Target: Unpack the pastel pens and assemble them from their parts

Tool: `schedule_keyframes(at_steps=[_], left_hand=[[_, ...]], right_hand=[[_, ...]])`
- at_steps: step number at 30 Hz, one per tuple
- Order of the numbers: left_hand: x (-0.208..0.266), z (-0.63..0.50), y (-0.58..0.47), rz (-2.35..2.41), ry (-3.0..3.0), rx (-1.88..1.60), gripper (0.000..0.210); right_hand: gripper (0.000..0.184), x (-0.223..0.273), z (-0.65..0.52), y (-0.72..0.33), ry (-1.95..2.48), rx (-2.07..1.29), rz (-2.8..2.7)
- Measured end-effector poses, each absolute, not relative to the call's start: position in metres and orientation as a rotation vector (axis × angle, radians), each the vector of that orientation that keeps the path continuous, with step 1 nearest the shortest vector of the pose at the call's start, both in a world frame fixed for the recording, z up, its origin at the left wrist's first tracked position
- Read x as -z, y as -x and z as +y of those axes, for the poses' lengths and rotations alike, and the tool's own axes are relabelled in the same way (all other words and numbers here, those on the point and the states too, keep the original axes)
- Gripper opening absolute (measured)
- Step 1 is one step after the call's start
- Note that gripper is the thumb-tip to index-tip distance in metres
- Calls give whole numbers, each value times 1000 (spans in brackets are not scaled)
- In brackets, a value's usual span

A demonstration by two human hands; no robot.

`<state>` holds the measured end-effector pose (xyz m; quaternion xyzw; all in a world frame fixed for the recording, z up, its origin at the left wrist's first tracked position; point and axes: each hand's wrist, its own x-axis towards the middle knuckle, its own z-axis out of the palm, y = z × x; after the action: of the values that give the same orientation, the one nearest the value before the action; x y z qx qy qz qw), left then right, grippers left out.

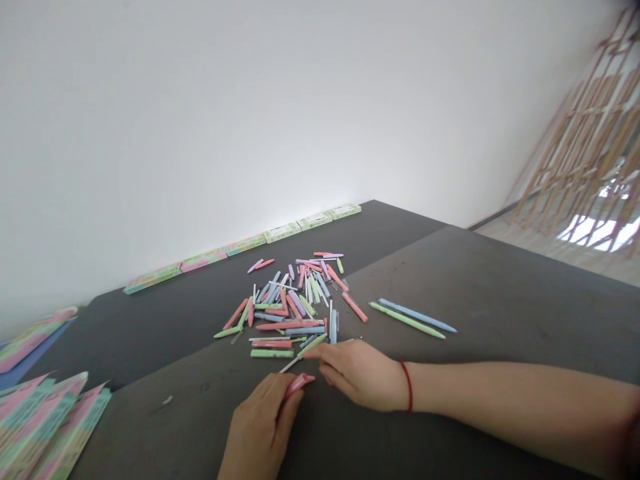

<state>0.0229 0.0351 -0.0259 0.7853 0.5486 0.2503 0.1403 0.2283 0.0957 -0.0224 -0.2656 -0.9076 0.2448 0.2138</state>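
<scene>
My left hand (263, 420) is closed around a pink pen barrel (300, 383), whose end sticks out past the fingers. Just to the right, my right hand (364, 375) pinches a light green pen piece (314, 345). A thin white refill (291, 365) slants down from that piece toward the left hand. Beyond both hands lies a loose pile of pen parts in pink, green, blue and purple, among them a green barrel (271, 354) and a red barrel (273, 345). Right of the pile, a whole green pen (407, 320) lies beside a blue pen (417, 315).
Flat pastel boxes (205, 259) and white-topped boxes (283, 232) line the wall edge of the dark table (200, 400). Several pastel packets (55, 427) are stacked at the near left. A wooden lattice (590, 120) stands beyond the table at right.
</scene>
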Motion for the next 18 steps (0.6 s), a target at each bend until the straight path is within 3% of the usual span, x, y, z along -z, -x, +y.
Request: schedule_keyframes(at_steps=[7,18], left_hand=[[23,43,-12,1710,-1752,-1087,31],[22,34,-21,1580,-1773,-1240,21]], right_hand=[[23,24,100,-217,728,-401,-2606],[11,-1,121,-258,1147,-43,-2786]])
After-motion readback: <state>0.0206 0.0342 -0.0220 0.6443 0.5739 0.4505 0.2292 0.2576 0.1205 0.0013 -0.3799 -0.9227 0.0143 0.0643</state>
